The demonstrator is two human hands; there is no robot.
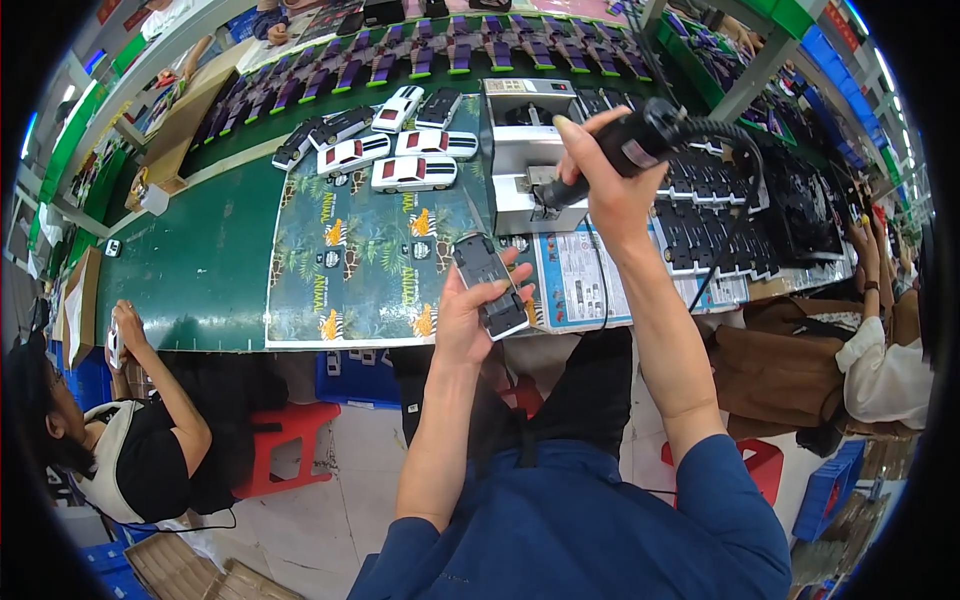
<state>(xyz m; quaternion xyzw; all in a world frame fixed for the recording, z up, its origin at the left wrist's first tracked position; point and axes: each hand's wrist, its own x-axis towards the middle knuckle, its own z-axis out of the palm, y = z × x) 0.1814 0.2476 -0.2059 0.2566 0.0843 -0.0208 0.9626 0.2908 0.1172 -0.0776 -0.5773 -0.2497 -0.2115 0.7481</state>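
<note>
My left hand [462, 318] holds a toy car [481, 262] upside down over the mat's near edge, its black underside facing up and a white body edge showing. My right hand [617, 195] is wrapped round a black electric screwdriver [640, 137] with a thick cable. The screwdriver's lower end is at the front of a silver screw feeder box [508, 208]; whether its tip touches there I cannot tell. Left of the box, several white toy cars [413, 175] with black stripes lie close together, some with dark undersides up, on a printed animal mat [375, 265].
Rows of black car chassis [688, 238] fill the right side of the bench. Behind, a green conveyor [350, 95] carries purple parts. At left a co-worker's hand [127, 330] holds a small white car. A person sits at right; red stools [285, 450] stand below.
</note>
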